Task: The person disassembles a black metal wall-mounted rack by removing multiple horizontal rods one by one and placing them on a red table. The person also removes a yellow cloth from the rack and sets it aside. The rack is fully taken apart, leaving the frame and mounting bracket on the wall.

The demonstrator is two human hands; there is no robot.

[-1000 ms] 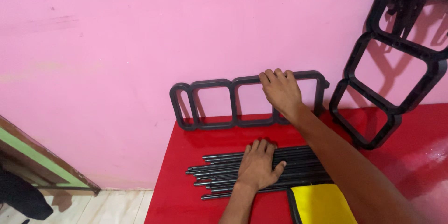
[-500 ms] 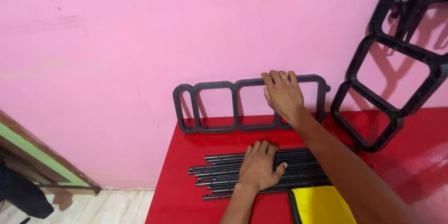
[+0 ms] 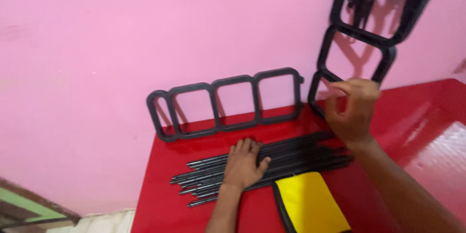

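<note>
While the left hand (image 3: 244, 164) lies palm down on the bundle of black rods (image 3: 272, 162), its fingers are seen extended and only slightly parted, pressed flat against the upper rods with the thumb angled out to the right. The right hand (image 3: 352, 110) is raised just above the far right end of the bundle, blurred, with the fingers loosely curled and partly apart; nothing is seen gripped in it, and whether any fingertip touches the tall black frame (image 3: 357, 43) behind it cannot be told.

The rods are laid on a glossy red table (image 3: 417, 126), which is set against a pink wall (image 3: 121, 34). A low black frame (image 3: 225, 103) with four rounded openings is stood on its long edge at the back of the table, leaned on the wall. The tall frame, of similar rounded cells, is propped upright to its right. A yellow pad with a black edge (image 3: 310, 201) is placed at the near edge, touching the rods. A strip of pale floor (image 3: 109, 219) is visible at lower left.

The rods are thin, dark, roughly parallel, slightly fanned at their left ends
</note>
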